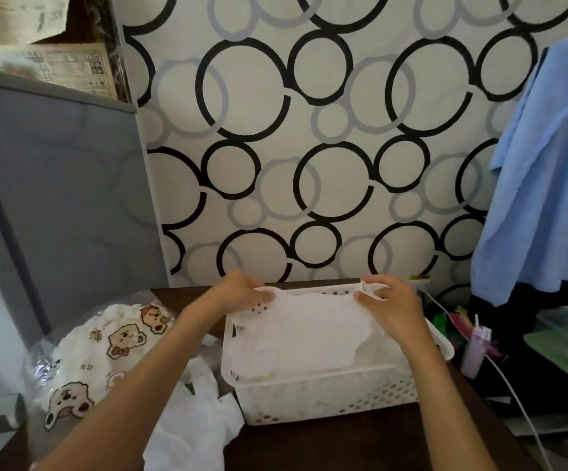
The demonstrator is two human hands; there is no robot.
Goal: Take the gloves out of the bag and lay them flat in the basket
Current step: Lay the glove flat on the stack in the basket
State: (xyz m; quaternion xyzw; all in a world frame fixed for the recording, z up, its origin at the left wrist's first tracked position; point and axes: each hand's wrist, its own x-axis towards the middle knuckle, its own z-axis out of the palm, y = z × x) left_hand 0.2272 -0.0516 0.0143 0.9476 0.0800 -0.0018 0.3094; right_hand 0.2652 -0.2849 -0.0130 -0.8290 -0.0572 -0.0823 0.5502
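A white perforated plastic basket (326,397) stands on the dark wooden table. A thin translucent white glove (316,326) is spread across its top. My left hand (241,292) pinches the glove's far left edge and my right hand (389,302) pinches its far right edge, both over the basket's back rim. More white gloves (194,426) lie crumpled on the table left of the basket. A clear plastic bag (99,351) printed with cartoon bears sits at the left, holding white material.
The patterned wall stands right behind the basket. A grey cabinet (55,198) rises at the left. A blue cloth (544,171) hangs at the right, above a purple bottle (476,351), a white cable (513,396) and green items.
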